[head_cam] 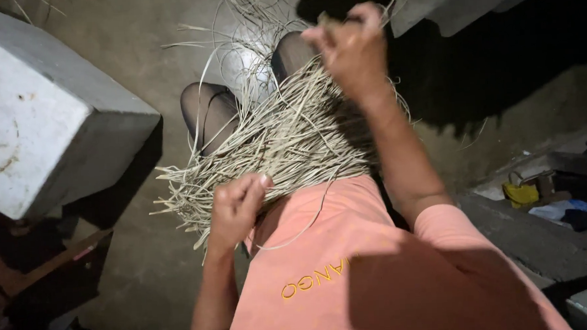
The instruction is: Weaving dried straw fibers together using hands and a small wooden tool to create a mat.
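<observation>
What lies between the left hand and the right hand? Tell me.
In the head view, the bundle of pale dried straw strands spans the stretch between the left hand and the raised right hand, draped over the person's lap.

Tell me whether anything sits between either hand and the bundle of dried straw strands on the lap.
Nothing visible does. The left hand already grips the straw bundle at its near edge, and the right hand pinches strands at the far end, raised above the knees.
</observation>
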